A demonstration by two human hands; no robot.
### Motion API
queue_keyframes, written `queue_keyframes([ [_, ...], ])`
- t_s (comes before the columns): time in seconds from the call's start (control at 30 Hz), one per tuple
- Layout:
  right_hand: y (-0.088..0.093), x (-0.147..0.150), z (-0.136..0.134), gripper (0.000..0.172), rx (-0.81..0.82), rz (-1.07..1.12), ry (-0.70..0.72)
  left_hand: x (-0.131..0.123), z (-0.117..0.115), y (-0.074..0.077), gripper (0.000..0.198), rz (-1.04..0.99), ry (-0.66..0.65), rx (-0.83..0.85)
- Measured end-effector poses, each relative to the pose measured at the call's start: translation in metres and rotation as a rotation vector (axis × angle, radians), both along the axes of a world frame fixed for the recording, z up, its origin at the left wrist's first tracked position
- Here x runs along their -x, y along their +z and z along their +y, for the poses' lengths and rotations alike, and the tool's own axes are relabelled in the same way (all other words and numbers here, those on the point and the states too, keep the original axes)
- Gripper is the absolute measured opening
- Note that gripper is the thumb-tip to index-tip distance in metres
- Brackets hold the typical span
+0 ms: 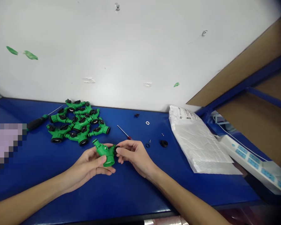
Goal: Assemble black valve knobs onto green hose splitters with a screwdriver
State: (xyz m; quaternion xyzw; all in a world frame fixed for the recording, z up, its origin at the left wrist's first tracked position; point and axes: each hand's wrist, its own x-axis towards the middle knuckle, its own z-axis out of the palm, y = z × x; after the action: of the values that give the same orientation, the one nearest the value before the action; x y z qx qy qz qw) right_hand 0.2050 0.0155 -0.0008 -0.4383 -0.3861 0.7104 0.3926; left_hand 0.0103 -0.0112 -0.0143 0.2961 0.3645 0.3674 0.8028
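In the head view, my left hand (91,162) grips a green Y-shaped hose splitter (109,160) above the table, fingers beneath and thumb on its side. With fingertips pinched, my right hand (135,156) holds a small black ring (116,150) against the splitter's right-hand outlet. How far the ring sits on the outlet is hidden by the fingers. Just behind the right hand lies a thin screwdriver (124,132) with a red handle, partly covered. To the right are a small black ring on the table (147,145), a screw (150,141) and a larger black cap (164,143).
Several green splitters (78,123) with black valves are grouped at back left, beside a green-and-black screwdriver (37,122). Farther back lie a black valve piece (136,115) and a white washer (147,123). A white padded bag (196,140) and a power strip (253,162) occupy the right.
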Motion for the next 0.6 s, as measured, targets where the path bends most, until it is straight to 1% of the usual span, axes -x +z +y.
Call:
queue_keyframes([
  [0.07,0.000,-0.001,0.000,0.032,0.032,-0.011,0.031,0.000,0.000,0.001,0.040,-0.011,-0.004,0.012],
  [0.23,-0.002,0.000,-0.002,0.035,-0.022,-0.080,0.064,0.000,0.000,0.000,0.041,0.003,-0.027,0.009],
  [0.33,-0.001,-0.002,-0.001,0.035,-0.026,-0.095,0.085,-0.001,0.000,0.000,0.035,0.011,-0.022,0.028],
  [0.4,0.002,-0.007,0.001,0.033,-0.078,-0.126,0.097,-0.001,0.001,0.003,0.031,0.017,-0.006,0.023],
  [0.47,0.004,-0.013,0.004,0.026,-0.200,-0.239,0.122,-0.001,0.002,0.005,0.029,0.015,0.022,0.011],
  [0.5,0.005,-0.017,0.005,0.022,-0.289,-0.344,0.129,0.000,0.002,0.006,0.028,0.009,0.039,0.008],
  [0.57,0.003,-0.021,0.005,0.018,-0.516,-0.621,0.135,0.001,0.002,0.008,0.028,-0.006,0.072,0.006],
  [0.6,0.001,-0.022,0.005,0.020,-0.644,-0.759,0.140,0.002,0.002,0.009,0.029,-0.013,0.089,0.003],
])
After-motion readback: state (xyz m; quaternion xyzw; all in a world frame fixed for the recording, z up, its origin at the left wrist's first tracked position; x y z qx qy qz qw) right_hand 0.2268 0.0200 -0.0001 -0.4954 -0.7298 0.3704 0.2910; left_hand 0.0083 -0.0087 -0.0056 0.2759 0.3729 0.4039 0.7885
